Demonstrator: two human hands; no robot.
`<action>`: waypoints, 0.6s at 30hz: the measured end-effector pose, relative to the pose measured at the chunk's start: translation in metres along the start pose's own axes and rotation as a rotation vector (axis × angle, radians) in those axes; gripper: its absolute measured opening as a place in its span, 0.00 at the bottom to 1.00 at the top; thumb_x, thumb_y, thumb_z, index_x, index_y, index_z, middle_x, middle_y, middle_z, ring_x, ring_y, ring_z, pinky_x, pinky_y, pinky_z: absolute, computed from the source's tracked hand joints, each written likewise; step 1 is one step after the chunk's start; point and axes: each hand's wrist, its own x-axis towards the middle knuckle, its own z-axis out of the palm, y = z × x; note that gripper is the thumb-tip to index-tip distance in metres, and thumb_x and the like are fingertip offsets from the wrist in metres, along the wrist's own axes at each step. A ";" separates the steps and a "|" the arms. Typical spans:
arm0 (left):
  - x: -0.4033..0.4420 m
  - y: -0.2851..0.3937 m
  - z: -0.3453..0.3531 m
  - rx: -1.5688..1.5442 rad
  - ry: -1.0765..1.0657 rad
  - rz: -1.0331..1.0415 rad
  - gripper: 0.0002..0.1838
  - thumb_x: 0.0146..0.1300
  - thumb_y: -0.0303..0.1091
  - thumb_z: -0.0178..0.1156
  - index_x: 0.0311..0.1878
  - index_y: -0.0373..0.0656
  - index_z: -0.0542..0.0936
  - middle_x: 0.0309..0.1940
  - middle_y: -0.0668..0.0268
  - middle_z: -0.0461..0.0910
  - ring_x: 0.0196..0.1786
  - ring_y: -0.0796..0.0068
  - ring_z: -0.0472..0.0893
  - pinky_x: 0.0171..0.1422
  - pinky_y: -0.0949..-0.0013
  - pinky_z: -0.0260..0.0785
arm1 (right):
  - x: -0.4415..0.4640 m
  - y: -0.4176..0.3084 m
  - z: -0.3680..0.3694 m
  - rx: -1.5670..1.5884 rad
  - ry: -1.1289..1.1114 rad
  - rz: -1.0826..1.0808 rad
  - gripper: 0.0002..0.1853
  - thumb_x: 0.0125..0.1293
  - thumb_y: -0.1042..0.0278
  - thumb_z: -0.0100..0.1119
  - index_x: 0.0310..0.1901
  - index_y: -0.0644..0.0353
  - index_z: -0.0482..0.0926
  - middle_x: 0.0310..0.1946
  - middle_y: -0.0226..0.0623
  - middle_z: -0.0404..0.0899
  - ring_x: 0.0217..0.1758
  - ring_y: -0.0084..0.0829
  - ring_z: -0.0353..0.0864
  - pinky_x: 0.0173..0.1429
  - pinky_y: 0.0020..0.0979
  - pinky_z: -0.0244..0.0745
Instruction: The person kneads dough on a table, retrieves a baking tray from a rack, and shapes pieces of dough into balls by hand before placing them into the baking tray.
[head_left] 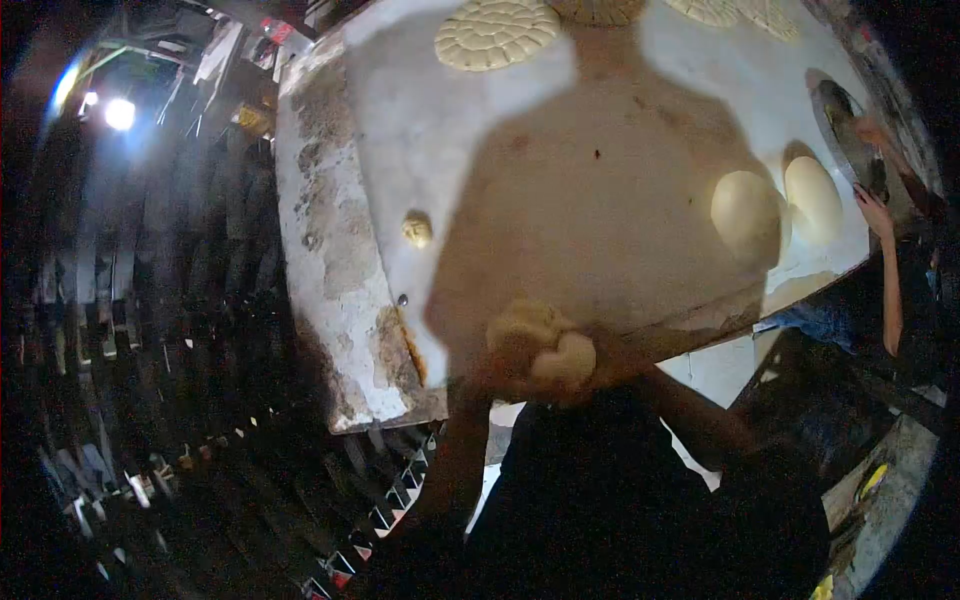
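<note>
A pale lump of dough (pixel 562 360) lies folded at the near edge of the work table (pixel 400 150), in the shadow of my body. My left hand (pixel 487 366) is against its left side, with the fingers curved in toward it. From the other side my right hand (pixel 612 350) presses on the same dough. Both hands are dim, and single fingers are hard to make out. A small dough piece (pixel 416 231) sits farther left on the table. Over to the right are two smooth dough balls (pixel 745 215), side by side.
Several scored flat dough rounds (pixel 497 36) lie along the far side. At the right edge a co-worker's hands (pixel 874 212) are at a dark round pan (pixel 848 135). The worn table edge (pixel 345 260) runs down the left. A bright lamp (pixel 119 113) shines at the upper left.
</note>
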 end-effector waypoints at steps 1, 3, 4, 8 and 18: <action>-0.014 0.015 0.005 0.031 0.019 0.124 0.29 0.48 0.50 0.72 0.49 0.39 0.81 0.44 0.51 0.82 0.49 0.51 0.81 0.59 0.53 0.70 | -0.010 -0.014 0.017 -0.081 -0.042 0.019 0.37 0.49 0.52 0.76 0.58 0.60 0.72 0.55 0.44 0.77 0.58 0.38 0.78 0.61 0.43 0.74; -0.036 -0.008 0.017 0.053 0.079 0.060 0.27 0.49 0.44 0.72 0.50 0.39 0.81 0.45 0.51 0.81 0.50 0.50 0.80 0.59 0.54 0.70 | -0.016 -0.055 0.033 -0.257 -0.048 0.044 0.36 0.47 0.51 0.77 0.56 0.60 0.74 0.54 0.44 0.77 0.58 0.38 0.78 0.62 0.43 0.73; -0.034 -0.011 0.014 0.043 0.085 0.012 0.26 0.49 0.45 0.72 0.48 0.39 0.81 0.43 0.51 0.81 0.49 0.50 0.80 0.58 0.54 0.70 | -0.013 -0.076 0.021 -0.341 -0.011 0.064 0.36 0.46 0.51 0.77 0.55 0.60 0.75 0.54 0.45 0.78 0.58 0.39 0.78 0.62 0.43 0.73; 0.010 0.086 -0.044 0.061 0.251 0.060 0.26 0.50 0.49 0.72 0.43 0.37 0.82 0.39 0.50 0.82 0.45 0.50 0.81 0.55 0.53 0.71 | -0.009 -0.104 -0.023 -0.462 0.309 -0.086 0.28 0.47 0.58 0.75 0.50 0.58 0.79 0.45 0.44 0.84 0.51 0.38 0.83 0.56 0.43 0.76; -0.007 0.037 0.045 0.150 0.029 0.055 0.25 0.51 0.52 0.73 0.43 0.41 0.82 0.41 0.53 0.84 0.47 0.58 0.82 0.50 0.56 0.75 | -0.047 -0.022 -0.022 -0.638 0.034 0.113 0.37 0.43 0.42 0.78 0.53 0.55 0.80 0.52 0.46 0.80 0.57 0.46 0.79 0.65 0.46 0.70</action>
